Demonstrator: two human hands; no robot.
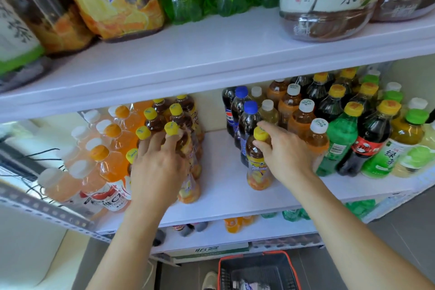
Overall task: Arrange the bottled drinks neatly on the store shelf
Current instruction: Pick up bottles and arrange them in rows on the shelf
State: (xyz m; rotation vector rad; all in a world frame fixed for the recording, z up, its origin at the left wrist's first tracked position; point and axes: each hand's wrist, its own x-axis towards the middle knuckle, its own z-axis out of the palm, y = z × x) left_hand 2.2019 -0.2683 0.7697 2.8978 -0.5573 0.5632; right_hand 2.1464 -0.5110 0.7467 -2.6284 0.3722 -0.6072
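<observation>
You face a store rack with your hands at the white middle shelf board (pixel 223 172). Above it, the white upper shelf board (pixel 211 54) holds large bottles, and a lower shelf (pixel 211 235) shows beneath. On the grey floor (pixel 400 231) by your feet sits a red-rimmed shopping basket (pixel 259 271).

The middle board carries small plastic bottles in groups. At the left stand orange drink bottles (pixel 113 162) with orange and white caps. Just beside them is a cluster of yellow-capped brown tea bottles (pixel 179 120). After a bare gap come blue-capped cola bottles (pixel 247 120), with green soda bottles (pixel 341 141) further right.

One brown tea bottle with a yellow cap and a yellow-orange label (pixel 257 167) stands upright at the right edge of that gap. It is just in front of the cola bottles and well apart from the cluster.

Your right hand (pixel 282 150) grips this single bottle, its fingers (pixel 270 128) curled round the neck and shoulder just under the cap, with the thumb on the near side. Your left hand (pixel 157 167) rests on the cluster. Its fingers (pixel 150 146) are spread and nearly straight, two of them straddling one yellow cap and touching the bottle shoulders without closing round any.
</observation>
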